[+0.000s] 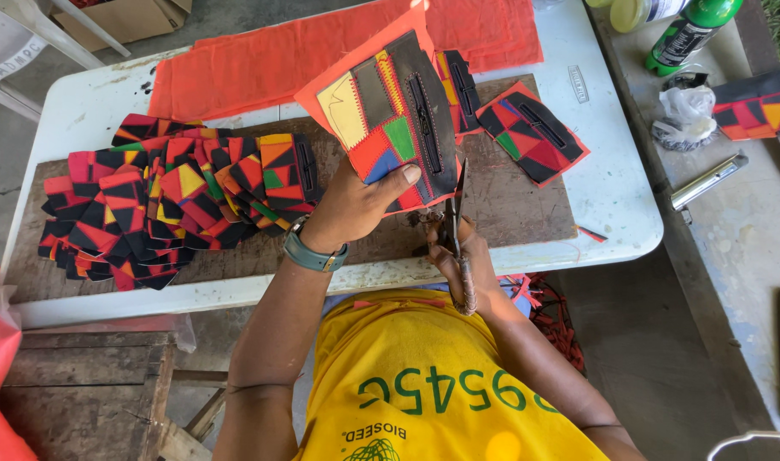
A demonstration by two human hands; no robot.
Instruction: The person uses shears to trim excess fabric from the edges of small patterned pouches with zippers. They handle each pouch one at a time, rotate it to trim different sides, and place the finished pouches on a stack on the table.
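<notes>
So the left hand (353,205) is clamped on a patchwork fabric panel (390,115), thumb pressed across its lower edge, holding it tilted up off the wooden board (518,205). The panel has orange backing and a dark zipper strip down the middle. The right hand (458,256) is closed around a pair of scissors (456,218), blades pointing up at the panel's bottom corner, just beside the left thumb. Out past the left hand's wrist side there's a big fanned stack of similar patchwork pieces (168,201). Beyond the right hand, one more finished piece (533,132) lies flat on the board, with orange cloth (262,64) further back on the white table (612,196).
</notes>
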